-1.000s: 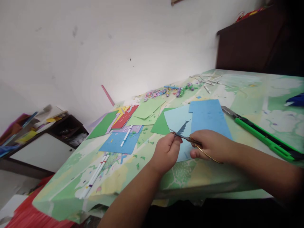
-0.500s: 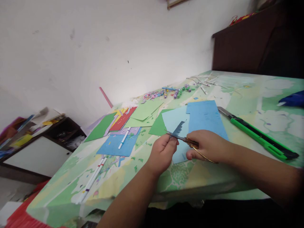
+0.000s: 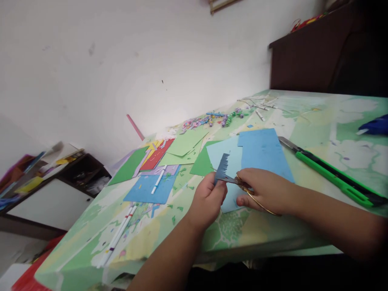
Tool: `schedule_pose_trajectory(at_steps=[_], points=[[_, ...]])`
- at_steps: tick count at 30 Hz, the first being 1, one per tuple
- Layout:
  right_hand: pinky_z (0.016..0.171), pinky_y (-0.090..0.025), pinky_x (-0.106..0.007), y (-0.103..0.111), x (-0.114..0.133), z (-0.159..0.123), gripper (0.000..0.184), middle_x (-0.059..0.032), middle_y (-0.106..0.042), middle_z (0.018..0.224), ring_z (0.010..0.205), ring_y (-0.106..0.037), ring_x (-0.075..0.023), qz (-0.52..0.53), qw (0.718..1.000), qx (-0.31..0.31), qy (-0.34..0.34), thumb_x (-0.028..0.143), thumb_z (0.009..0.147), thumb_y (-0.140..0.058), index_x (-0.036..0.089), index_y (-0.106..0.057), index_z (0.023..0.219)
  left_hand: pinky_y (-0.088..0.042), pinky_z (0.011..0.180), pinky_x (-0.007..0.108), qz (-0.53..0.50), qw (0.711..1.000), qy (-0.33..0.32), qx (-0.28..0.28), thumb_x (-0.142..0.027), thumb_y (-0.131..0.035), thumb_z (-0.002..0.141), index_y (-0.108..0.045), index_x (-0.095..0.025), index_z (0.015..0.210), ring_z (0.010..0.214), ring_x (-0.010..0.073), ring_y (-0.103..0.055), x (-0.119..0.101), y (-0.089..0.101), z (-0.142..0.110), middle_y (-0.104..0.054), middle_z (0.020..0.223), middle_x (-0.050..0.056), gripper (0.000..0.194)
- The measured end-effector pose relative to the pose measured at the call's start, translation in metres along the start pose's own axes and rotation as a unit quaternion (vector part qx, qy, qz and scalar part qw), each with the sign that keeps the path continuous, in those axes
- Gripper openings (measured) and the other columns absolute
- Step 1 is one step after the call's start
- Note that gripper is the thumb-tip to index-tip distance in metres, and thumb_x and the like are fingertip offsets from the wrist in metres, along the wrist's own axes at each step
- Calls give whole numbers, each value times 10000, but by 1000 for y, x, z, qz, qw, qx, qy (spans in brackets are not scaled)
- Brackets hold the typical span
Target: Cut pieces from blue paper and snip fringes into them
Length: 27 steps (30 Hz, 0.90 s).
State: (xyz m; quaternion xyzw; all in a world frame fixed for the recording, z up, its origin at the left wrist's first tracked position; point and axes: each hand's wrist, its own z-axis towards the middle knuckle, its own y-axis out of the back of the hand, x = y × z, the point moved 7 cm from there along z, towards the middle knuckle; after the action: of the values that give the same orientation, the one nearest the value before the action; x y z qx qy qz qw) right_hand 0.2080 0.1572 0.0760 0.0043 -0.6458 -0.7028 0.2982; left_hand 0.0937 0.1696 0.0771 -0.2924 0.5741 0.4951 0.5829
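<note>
My left hand (image 3: 209,197) pinches a narrow blue strip (image 3: 223,165) that stands up from the fingers, its right edge cut into a fringe. In my right hand (image 3: 262,189) is a pair of scissors with gold handles (image 3: 253,197). Their blades point left and meet the strip just above my left fingers. Beneath both hands lie a light blue sheet (image 3: 222,147) and a darker blue sheet (image 3: 263,149). A large green utility knife (image 3: 333,169) rests right of them, its blade end pointing to the far left.
Green (image 3: 129,165), red (image 3: 157,154) and light green sheets (image 3: 184,142) spread over the left and middle of the table. White sticks (image 3: 118,234) lie near the left edge. Paper scraps and several wrapped sticks (image 3: 228,117) sit toward the wall. A blue-bodied tool (image 3: 376,125) is at far right.
The blue strip has turned more upright in my left hand, showing more of its face. The scissors stay at its lower part, with their blades now at a slightly different angle.
</note>
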Motion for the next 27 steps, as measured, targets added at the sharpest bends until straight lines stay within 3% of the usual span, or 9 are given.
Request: schedule_pose_trajectory(at_steps=[10,27], points=[[494,-258,-250,-4,-2,1,422,-20,-482,632,536,-394,-134,13,1000,14,14,607,703,-421,187,-443,671,-287,481,212,76,997,-6,18,-297,-371,816,-507,-168,802,460,73,-324,2,-3,-1,-368,497,-53,188],[480,-232,-237,-6,-3,2,417,-13,-485,577,512,-381,-122,-23,999,33,5,589,716,-405,185,-438,615,-280,444,195,57,998,13,7,-281,-394,792,-508,-172,763,424,60,-320,0,-1,-2,-379,468,-63,161]])
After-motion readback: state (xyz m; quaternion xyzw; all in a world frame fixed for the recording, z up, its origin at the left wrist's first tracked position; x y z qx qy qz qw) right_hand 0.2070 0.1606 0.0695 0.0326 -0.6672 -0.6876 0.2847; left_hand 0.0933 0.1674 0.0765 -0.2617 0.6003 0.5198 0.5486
